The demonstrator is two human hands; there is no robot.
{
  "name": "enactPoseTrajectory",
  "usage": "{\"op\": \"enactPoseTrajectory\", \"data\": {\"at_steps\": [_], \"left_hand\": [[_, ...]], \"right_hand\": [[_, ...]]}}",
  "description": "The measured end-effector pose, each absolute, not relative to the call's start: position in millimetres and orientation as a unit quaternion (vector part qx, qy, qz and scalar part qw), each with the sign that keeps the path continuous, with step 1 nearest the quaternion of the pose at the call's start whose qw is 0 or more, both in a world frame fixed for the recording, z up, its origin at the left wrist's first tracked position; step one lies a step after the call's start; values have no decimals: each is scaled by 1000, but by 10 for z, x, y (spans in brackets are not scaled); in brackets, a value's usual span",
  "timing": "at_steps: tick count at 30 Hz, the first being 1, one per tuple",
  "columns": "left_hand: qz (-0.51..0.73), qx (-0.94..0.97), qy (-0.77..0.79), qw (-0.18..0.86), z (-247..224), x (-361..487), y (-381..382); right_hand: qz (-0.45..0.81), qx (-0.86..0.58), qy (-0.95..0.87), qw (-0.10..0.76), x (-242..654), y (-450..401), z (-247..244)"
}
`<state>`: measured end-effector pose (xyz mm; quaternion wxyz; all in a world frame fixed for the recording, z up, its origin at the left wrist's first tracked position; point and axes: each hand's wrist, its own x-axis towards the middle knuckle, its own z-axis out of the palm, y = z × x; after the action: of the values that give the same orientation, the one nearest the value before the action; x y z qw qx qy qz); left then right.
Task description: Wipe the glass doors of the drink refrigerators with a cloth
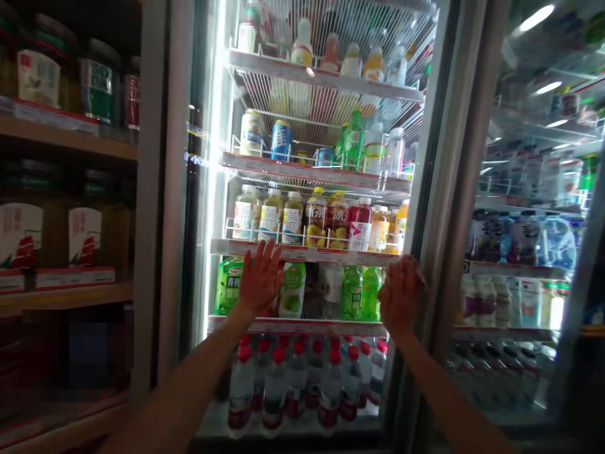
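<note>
My left hand (pixel 259 277) is raised in front of the cooler with its fingers apart and nothing in it. Behind it are green drink pouches (pixel 229 287) and a shelf edge. Farther right, my right hand (pixel 401 293) is up beside the metal door frame (pixel 451 208), its fingers pointing upward and slightly blurred. I see nothing held in it; whether it touches the frame I cannot tell. Green bottles (pixel 352 293) stand on the shelf just left of that hand. Tea bottles (pixel 316 217) line the shelf above both hands.
Red-capped water bottles (pixel 278 384) fill the cooler's bottom. Cans (pixel 280 140) and more bottles stand on the upper wire shelves. To the left, a wooden shelf (pixel 70 135) carries large jars. Another lit cooler with bottles (pixel 524 236) is at the right.
</note>
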<state>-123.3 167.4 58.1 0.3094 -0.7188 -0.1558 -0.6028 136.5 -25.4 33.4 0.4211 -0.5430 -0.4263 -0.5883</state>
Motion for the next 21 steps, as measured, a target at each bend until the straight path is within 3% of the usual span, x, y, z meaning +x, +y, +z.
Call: {"op": "enactPoseTrajectory", "data": {"at_steps": [4, 10, 16, 21], "left_hand": [[-618, -709, -161, 300, 548, -1167, 1633], [-581, -741, -162, 297, 179, -1324, 1582], [-549, -767, -181, 278, -225, -1451, 1636], [-569, -754, -197, 264, -241, -1355, 1594]], "right_hand": [[-591, -531, -421, 437, 1050, -73, 224], [-522, -514, -617, 286, 432, 250, -114], [-565, -580, -381, 447, 1261, -278, -72], [-522, -582, -471, 408, 655, 45, -343]]}}
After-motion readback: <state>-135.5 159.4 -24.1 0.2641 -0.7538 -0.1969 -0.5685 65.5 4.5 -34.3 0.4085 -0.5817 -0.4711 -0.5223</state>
